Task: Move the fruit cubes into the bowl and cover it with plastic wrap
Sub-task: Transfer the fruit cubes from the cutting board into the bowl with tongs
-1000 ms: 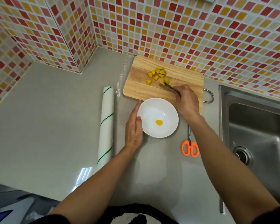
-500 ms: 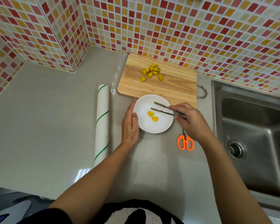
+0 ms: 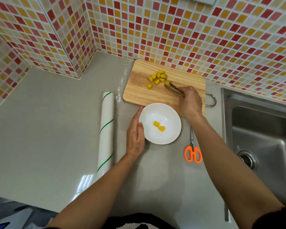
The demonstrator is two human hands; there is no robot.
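The grey worktop (image 3: pixel 40 129) carries everything, with a steel sink (image 3: pixel 261 138) set in it beyond the right hand's outer side. One rectangular pale wooden cutting board (image 3: pixel 139 93) lies ahead of both hands, and one white roll of plastic wrap with green stripes (image 3: pixel 106 129) lies just outside the left hand, its long axis parallel to that forearm. One round white ceramic bowl (image 3: pixel 170 134) sits between the hands; the left hand (image 3: pixel 135 134) rests against its rim with straight fingers, steadying it. One pair of orange-handled scissors (image 3: pixel 193 152) lies below the right wrist. The right hand (image 3: pixel 190 101) grips one pair of slim metal tongs (image 3: pixel 173 88), which point forward and leftward from it. The tips bracket the nearest of the yellow fruit cubes (image 3: pixel 158 78); whether they have closed on it cannot be told. About eight cubes sit on the board just past the tong tips; two lie in the bowl, back toward the left hand. Judged from this, transfer is early, and the right hand is the nearer to the pile.
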